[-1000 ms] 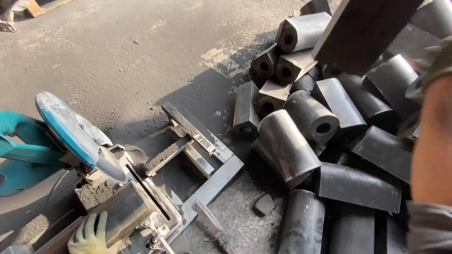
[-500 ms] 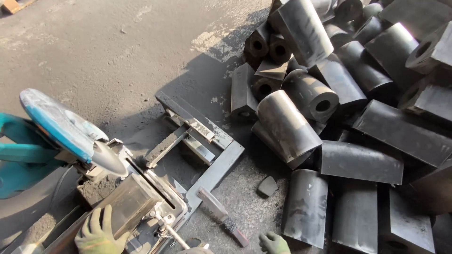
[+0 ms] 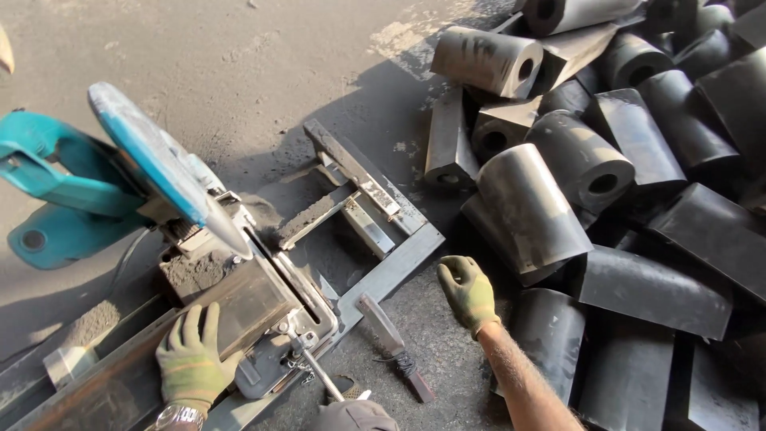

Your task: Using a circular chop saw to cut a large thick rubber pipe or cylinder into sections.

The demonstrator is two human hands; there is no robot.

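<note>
My left hand [image 3: 191, 359], in a green work glove, lies flat with spread fingers on a dark rectangular metal bar [image 3: 136, 351] clamped in the vise of a teal chop saw [image 3: 120, 183]. The saw's blade guard is tilted up at the left. My right hand [image 3: 467, 291], gloved too, hovers with curled fingers over the dirty floor, just short of the nearest dark metal piece [image 3: 531, 211] in a heap. It holds nothing.
A heap of dark cylindrical and wedge-shaped metal pieces [image 3: 638, 160] fills the right side. The saw's base frame [image 3: 375, 207] lies in the middle. A small flat tool with a wrapped handle [image 3: 395, 347] rests on the gritty concrete floor between my hands.
The large dark piece held high at the upper right a second ago is gone from my right hand. That hand has come down and now reaches forward near the heap. The left hand stayed on the bar.
</note>
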